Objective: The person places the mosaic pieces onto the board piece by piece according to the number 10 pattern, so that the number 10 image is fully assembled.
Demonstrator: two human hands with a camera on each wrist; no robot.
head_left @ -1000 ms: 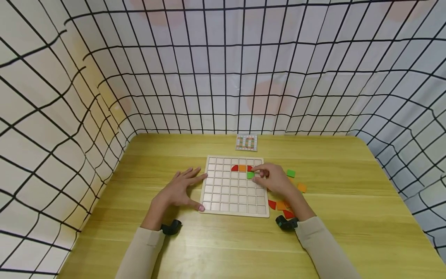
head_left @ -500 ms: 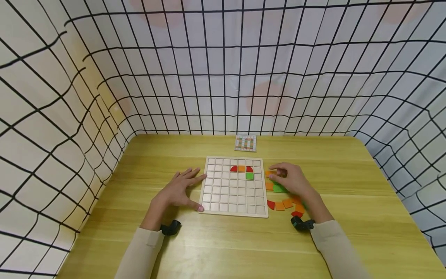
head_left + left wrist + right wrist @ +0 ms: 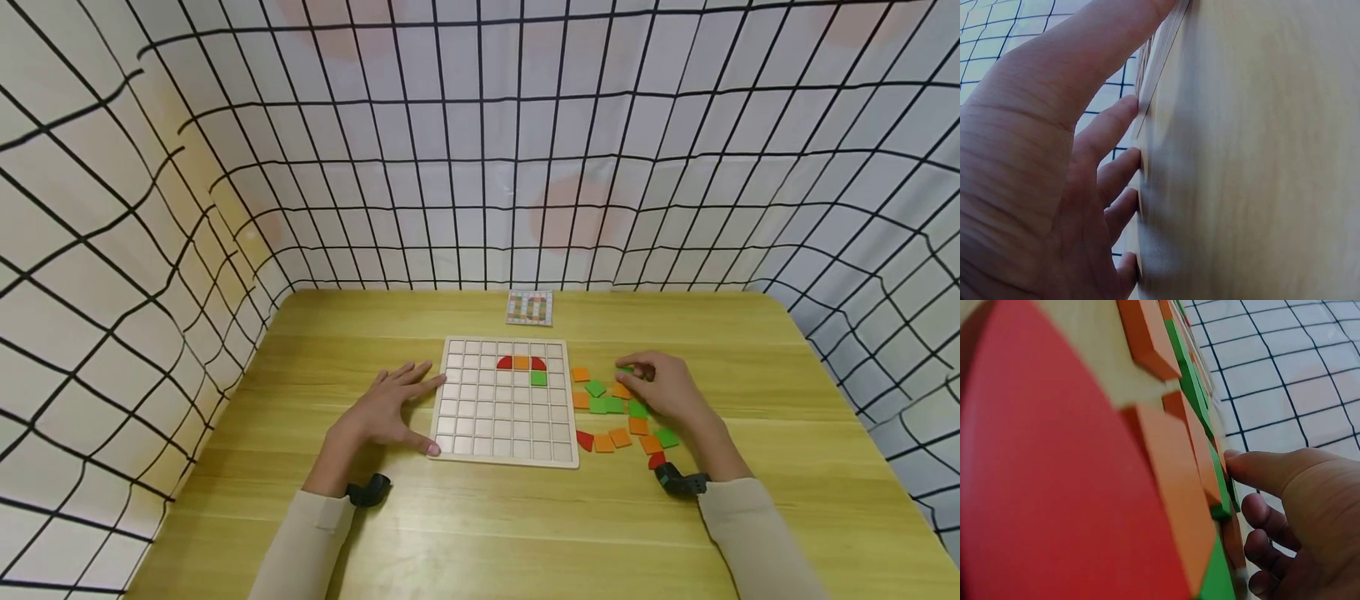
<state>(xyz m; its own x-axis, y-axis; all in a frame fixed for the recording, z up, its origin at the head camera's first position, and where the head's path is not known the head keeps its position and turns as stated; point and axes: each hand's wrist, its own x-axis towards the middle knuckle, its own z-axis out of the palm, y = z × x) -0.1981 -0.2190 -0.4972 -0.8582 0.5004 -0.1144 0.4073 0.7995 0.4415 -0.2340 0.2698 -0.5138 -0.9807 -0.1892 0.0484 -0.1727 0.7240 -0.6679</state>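
A square wooden board with a grid of cells lies on the table. Two red rounded tiles, an orange square and a green square sit in its upper right cells. My left hand rests at the board's left edge with fingers spread, thumb at the near corner; the left wrist view shows the fingertips along that edge. To the right of the board, my right hand pinches a green square tile between thumb and index finger, among the loose tiles. The palm partly hides the tile's surroundings.
Several loose orange, green and red tiles are scattered right of the board, some close under the right wrist. A large red tile looms near the right wrist camera. Behind the board lies a small pattern card. Grid-patterned cloth surrounds the table.
My right hand has left the board and moved right over the loose tiles to a green tile, uncovering others. The left hand stays at the board's edge.
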